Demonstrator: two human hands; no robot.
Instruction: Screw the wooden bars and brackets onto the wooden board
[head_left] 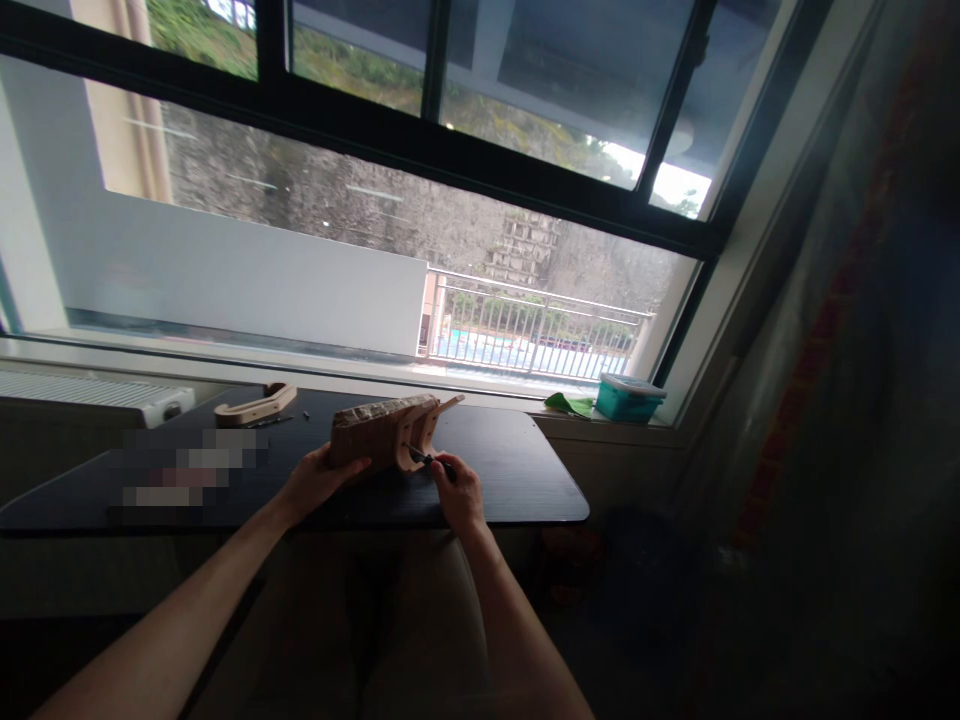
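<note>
My left hand point(324, 478) grips the near left end of a brown wooden block point(367, 440) with a rough, bark-like top, tilted up over the dark table point(510, 470). At the block's right end sits a pale curved wooden piece point(409, 440) with small dark holes. In my right hand point(461, 492) is a screwdriver point(431, 459) with a dark handle, its tip pointing left against the curved piece. Whether the tip sits in a screw is too small to tell. A similar loose curved wooden piece point(256, 407) lies at the table's back left.
Close to the loose piece lie a thin dark tool point(271, 421) and a tiny screw-like bit point(306, 414). A teal lidded box point(628, 398) and a green leaf-like item point(570, 404) rest on the windowsill. A white radiator point(97, 392) stands at left; a blurred patch covers the table's left.
</note>
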